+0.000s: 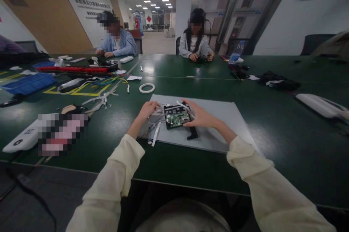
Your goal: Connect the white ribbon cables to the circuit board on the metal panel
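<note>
A black-framed device with a bare green circuit board (178, 118) lies on a grey-white mat (218, 108). My right hand (201, 115) grips its right side, fingers at the far edge and thumb at the near one. A white flat ribbon cable (182, 105) stands up beside those fingers. My left hand (148, 110) is just left of the device with fingertips pinched together; what they hold is too small to make out. Thin wires (151, 126) and a white strip (156, 134) lie below the left hand. A black bracket-like part (193, 134) extends toward me from under the device.
A roll of white tape (147, 88) lies beyond the mat. To the left are a blue tray (28, 83), loose cables (109, 82), a white power bank-like device (29, 134) and a pink item (64, 134). Two people sit across the green table (169, 66), near a water bottle (236, 53).
</note>
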`<state>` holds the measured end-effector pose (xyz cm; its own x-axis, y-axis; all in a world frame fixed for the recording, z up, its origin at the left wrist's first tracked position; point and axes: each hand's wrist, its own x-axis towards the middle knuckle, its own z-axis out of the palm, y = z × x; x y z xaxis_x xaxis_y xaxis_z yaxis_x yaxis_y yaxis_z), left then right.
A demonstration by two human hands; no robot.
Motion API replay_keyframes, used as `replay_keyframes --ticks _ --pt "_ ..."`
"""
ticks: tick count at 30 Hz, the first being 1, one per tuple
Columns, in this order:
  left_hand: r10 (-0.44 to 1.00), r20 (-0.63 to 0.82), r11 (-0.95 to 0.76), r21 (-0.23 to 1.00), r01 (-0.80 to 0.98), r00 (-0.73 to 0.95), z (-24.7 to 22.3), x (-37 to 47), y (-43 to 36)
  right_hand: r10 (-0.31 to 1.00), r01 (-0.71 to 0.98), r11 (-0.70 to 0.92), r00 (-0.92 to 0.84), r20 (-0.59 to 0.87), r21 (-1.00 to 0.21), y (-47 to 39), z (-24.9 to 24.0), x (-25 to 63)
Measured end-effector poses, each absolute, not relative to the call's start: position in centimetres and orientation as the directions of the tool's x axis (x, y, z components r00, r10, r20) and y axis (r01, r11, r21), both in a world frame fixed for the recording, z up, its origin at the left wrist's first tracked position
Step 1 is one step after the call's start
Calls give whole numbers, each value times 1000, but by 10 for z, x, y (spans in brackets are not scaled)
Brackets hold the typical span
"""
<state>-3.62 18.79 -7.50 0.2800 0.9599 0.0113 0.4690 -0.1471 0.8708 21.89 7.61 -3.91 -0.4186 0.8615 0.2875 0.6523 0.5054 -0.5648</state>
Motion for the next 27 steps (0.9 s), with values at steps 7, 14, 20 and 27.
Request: replay_keyframes --ticks 7,14,20,27 --pt "958 70 -194 871 452 277 -75 -38 182 907 732 416 -292 303 -539 50 -41 245" --pt "954 100 -220 872 437 282 -76 -39 180 923 688 384 -258 286 -616 40 -53 256" --pt "954 84 -207 879 429 287 -77 -38 179 924 603 381 -233 302 -701 44 -63 258" --pt "903 132 -353 770 531 408 -68 -41 173 922 562 388 -224 317 -731 42 -66 258"
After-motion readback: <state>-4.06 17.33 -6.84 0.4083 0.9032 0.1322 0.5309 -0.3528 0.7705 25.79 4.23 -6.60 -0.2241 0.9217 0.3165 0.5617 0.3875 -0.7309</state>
